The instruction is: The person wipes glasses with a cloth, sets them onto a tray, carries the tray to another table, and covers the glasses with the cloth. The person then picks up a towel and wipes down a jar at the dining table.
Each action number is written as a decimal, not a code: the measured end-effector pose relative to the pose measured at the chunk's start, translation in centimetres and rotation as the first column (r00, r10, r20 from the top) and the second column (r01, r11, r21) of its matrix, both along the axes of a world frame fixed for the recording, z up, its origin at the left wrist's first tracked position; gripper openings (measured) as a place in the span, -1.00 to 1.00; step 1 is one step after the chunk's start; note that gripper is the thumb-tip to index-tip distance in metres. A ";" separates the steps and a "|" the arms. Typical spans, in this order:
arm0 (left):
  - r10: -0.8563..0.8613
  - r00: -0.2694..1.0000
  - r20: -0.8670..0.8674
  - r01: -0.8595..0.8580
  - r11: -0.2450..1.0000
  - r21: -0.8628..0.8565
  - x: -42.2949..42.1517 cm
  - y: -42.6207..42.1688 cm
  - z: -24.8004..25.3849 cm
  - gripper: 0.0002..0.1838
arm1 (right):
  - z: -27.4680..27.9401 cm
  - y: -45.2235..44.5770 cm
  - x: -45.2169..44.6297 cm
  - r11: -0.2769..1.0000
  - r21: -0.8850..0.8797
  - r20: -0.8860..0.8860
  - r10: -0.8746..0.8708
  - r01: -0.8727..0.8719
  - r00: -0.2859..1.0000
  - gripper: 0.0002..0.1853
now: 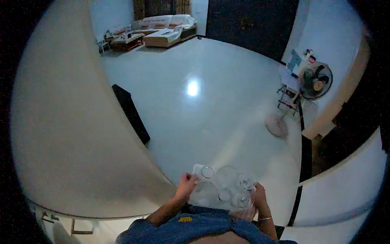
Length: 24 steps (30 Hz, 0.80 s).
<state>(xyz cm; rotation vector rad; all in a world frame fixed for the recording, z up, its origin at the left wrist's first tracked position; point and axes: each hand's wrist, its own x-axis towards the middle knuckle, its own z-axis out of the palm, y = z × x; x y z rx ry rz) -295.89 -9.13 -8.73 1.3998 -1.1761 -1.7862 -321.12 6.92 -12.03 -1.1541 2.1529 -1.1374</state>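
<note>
Holding a pale, translucent, flat tray (198, 167) between both hands, in front of our body, above the glossy, pale floor (219, 110). Left hand (186, 186) is narrow, fingers closed on the left edge. Right hand (260, 196) has the right edge; glassware partly covers it, so we can't tell exactly how its fingers wrap. Load: clear, round-rimmed vessels (207, 172) beside the left hand and mid-tray, plus two clear, shiny vessels (246, 181) right next to the right hand. Black, round-caged fan (317, 82) stands well beyond the right hand. Step looks like carrying. Next move, our judgement: equal support both sides, tray level, no jolts; loose pieces could slide or knock together.
</note>
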 end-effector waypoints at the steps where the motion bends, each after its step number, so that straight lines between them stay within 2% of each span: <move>1: 0.017 1.000 -0.016 -0.017 1.000 -0.021 -0.5 -1.2 -0.6 -0.75 | -0.1 -1.5 -1.0 1.000 0.018 0.040 0.019 -0.020 0.999 -0.75; 3: 0.059 0.997 -0.040 -0.061 0.997 -0.048 -1.7 -3.5 -0.7 -0.75 | -0.8 -4.9 -3.1 0.997 0.030 0.071 0.065 -0.067 0.995 -0.75; 5: 0.049 0.986 0.160 -0.034 0.995 -0.097 -3.3 -5.6 0.4 -0.75 | -2.0 -8.2 -5.6 0.993 0.026 0.157 0.111 -0.116 0.981 -0.73; 6: 0.074 0.985 0.158 -0.059 0.993 -0.098 -4.0 -6.3 0.4 -0.75 | -0.9 -9.8 -6.2 0.990 0.026 0.155 0.136 -0.141 0.979 -0.73; 8: 0.194 0.981 0.018 -0.193 0.981 -0.017 -7.4 -9.4 0.1 -0.76 | 1.7 -14.7 -9.3 0.978 0.085 0.104 0.183 -0.192 0.978 -0.74; 12: 0.271 0.952 0.139 -0.252 0.957 -0.144 -12.3 -14.9 1.1 -0.77 | 2.7 -23.1 -15.7 0.952 0.061 0.003 0.300 -0.300 0.954 -0.75; 13: 0.310 0.949 0.050 -0.303 0.946 -0.113 -10.2 -13.0 -0.6 -0.77 | 2.4 -22.2 -14.0 0.939 0.082 -0.056 0.338 -0.333 0.940 -0.76; 14: 0.340 0.940 -0.019 -0.340 0.937 -0.074 -10.5 -14.7 -0.7 -0.77 | 3.0 -24.8 -14.6 0.928 0.111 -0.095 0.367 -0.356 0.925 -0.77; 15: 0.353 0.935 -0.003 -0.353 0.933 -0.073 -13.1 -18.0 0.3 -0.77 | 4.4 -28.8 -17.1 0.922 0.111 -0.078 0.381 -0.372 0.921 -0.77; 17: 0.382 0.924 0.018 -0.381 0.923 -0.053 -12.9 -19.5 1.7 -0.79 | 7.0 -31.3 -16.2 0.908 0.146 -0.063 0.404 -0.392 0.913 -0.77; 18: 0.395 0.919 0.018 -0.393 0.918 -0.057 -13.0 -19.6 1.9 -0.79 | 6.6 -32.1 -16.2 0.904 0.141 -0.063 0.416 -0.404 0.907 -0.77; 20: 0.434 0.898 0.075 -0.416 0.892 -0.179 -14.3 -19.4 2.6 -0.81 | 5.8 -33.4 -17.8 0.879 0.118 -0.073 0.472 -0.463 0.878 -0.74; 24: 0.464 0.886 0.006 -0.455 0.873 -0.176 -14.0 -24.1 0.9 -0.82 | 3.6 -40.3 -18.5 0.845 0.164 -0.105 0.527 -0.508 0.843 -0.74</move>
